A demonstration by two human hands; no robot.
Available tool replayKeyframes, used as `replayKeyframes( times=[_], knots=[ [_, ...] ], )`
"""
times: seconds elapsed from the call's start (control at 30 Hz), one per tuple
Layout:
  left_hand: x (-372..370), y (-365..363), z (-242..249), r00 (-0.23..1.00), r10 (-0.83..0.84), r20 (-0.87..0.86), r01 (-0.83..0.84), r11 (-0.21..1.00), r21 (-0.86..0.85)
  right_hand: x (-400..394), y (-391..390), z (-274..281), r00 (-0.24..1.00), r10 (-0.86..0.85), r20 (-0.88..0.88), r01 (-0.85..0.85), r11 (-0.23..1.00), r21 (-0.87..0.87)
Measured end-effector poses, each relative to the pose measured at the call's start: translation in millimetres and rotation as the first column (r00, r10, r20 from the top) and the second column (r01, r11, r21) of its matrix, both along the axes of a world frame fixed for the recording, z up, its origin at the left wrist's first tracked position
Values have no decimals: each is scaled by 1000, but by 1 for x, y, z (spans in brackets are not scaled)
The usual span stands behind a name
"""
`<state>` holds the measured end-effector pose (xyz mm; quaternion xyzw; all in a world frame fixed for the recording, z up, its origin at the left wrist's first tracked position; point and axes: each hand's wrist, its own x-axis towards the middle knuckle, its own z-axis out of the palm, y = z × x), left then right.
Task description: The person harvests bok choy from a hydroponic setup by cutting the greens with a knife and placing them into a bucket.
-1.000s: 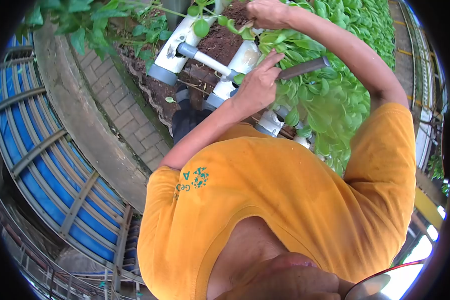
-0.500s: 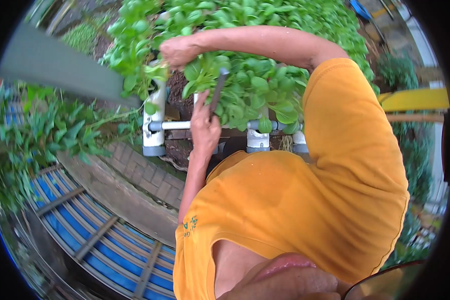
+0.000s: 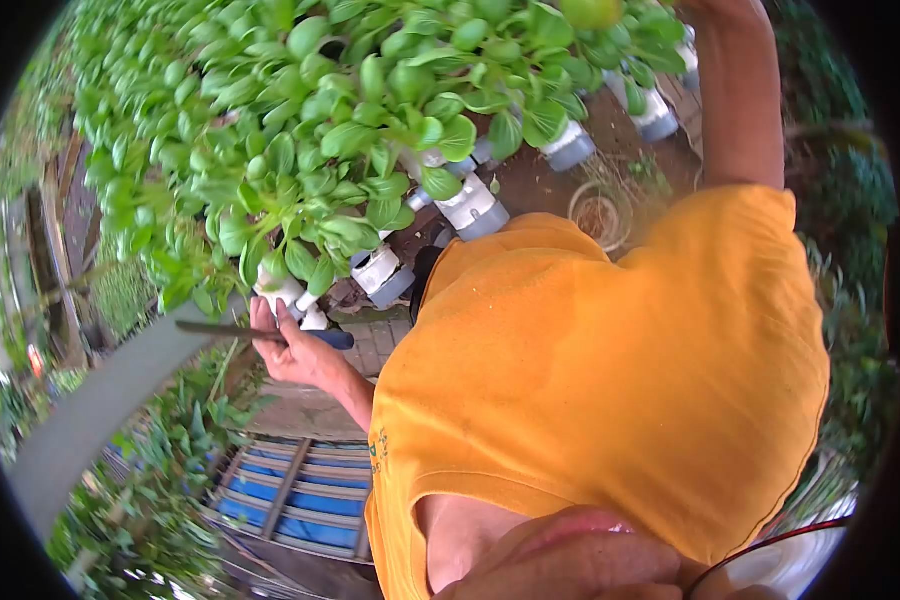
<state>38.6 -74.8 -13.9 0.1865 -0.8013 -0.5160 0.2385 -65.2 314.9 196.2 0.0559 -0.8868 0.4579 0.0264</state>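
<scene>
My left hand [image 3: 295, 355] is closed around a knife [image 3: 215, 329] with a dark, narrow blade pointing left and a blue-black handle end. It is beside the end of a white pipe [image 3: 278, 288], below the leafy green plants [image 3: 300, 150]. My right arm reaches up along the right side. Only the edge of my right hand [image 3: 708, 6] shows at the top border, its fingers cut off from view. A blurred yellow-green leaf [image 3: 592, 10] is to the left of that hand; whether the hand holds it is hidden.
White pipes with grey end caps [image 3: 483, 222] stick out beneath the plants. A round pale container [image 3: 600, 215] stands on the ground near my body. A grey post [image 3: 120, 400] slants at the left, by trailing vines. A slatted frame over blue sheeting [image 3: 295, 490] lies below.
My right hand has moved from the leaves at the left to the upper right. My left hand, still holding the knife, now appears farther left and lower. The view has turned.
</scene>
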Motion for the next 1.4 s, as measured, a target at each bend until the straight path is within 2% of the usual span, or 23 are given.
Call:
replayKeyframes(
  times=[0.1, 0.2, 0.27, 0.3, 0.4, 0.47, 0.5, 0.57, 0.7, 0.73, 0.77, 0.8, 0.83, 0.93, 0.97, 1.03, 1.07, 1.13, 1.2, 1.23, 1.3, 1.37, 1.4],
  knots=[
    [-15, 11, 17, 986, -144, -88, 151, 986, 74, 57, 46, -35, 909, -416, -20, 414, 908, -71],
    [-31, 26, 33, 945, -319, -73, 318, 948, -32, 116, 70, -92, 681, -730, 53, 704, 633, -323],
    [-41, 36, 42, 916, -400, -33, 398, 916, -41, 165, 109, -156, 519, -844, 133, 848, 489, -206],
    [-43, 37, 43, 902, -433, -6, 432, 901, -49, 190, 125, -206, 360, -920, 156, 895, 293, -337],
    [-52, 36, 40, 866, -500, 17, 500, 866, 25, 233, 82, -283, 169, -948, 268, 973, 117, -197],
    [-53, 42, 41, 852, -523, 29, 521, 851, 60, 262, 75, -359, 112, -837, 536, 983, 172, 63],
    [-53, 43, 39, 842, -540, 24, 537, 841, 65, 256, 50, -371, 67, -746, 662, 992, 122, 38],
    [-54, 44, 35, 821, -570, 13, 568, 820, 75, 248, 20, -416, 61, -537, 842, 984, 175, 40],
    [-46, 50, 38, 827, -556, 82, 556, 831, 14, 222, -23, -559, 69, -282, 957, 961, 277, 12],
    [-45, 53, 39, 829, -555, 74, 557, 830, -14, 217, -32, -594, 254, -414, 874, 710, 693, 122],
    [-42, 54, 41, 837, -535, 112, 543, 838, -52, 209, -41, -605, 429, -357, 830, 365, 909, 203],
    [-40, 55, 43, 846, -512, 147, 527, 845, -90, 200, -50, -614, 602, -278, 749, 9, 940, 342],
    [-38, 60, 44, 854, -488, 178, 512, 850, -127, 187, -55, -600, 678, -109, 727, -274, 880, 388],
    [-30, 84, 49, 888, -432, 157, 454, 879, -147, 186, -64, -642, 537, -156, 829, -141, 952, 270],
    [-27, 96, 51, 896, -422, 138, 441, 884, -157, 202, -52, -642, 396, -322, 860, 163, 946, 279],
    [-21, 115, 56, 895, -422, 144, 441, 885, -149, 228, -28, -626, 17, -486, 874, 681, 645, 346],
    [-21, 119, 55, 893, -424, 148, 444, 884, -144, 244, -2, -613, -57, -493, 868, 725, 577, 375],
    [-23, 139, 54, 899, -414, 142, 436, 878, -198, 266, 41, -581, -144, -587, 797, 584, 599, 547],
    [-27, 159, 52, 904, -408, 126, 427, 865, -265, 299, 75, -595, -100, -644, 758, 486, 634, 602],
    [-28, 173, 53, 909, -396, 127, 416, 866, -278, 317, 88, -617, -94, -677, 730, 567, 567, 598],
    [-35, 186, 47, 891, -438, 116, 450, 826, -339, 342, 109, -653, -31, -674, 738, 506, 626, 593],
    [-49, 185, 39, 827, -553, 103, 514, 670, -535, 354, 121, -681, -38, -671, 741, 500, 629, 595],
    [-49, 195, 38, 859, -504, 88, 484, 743, -462, 359, 123, -692, -43, -667, 744, 499, 630, 594]
  ],
)
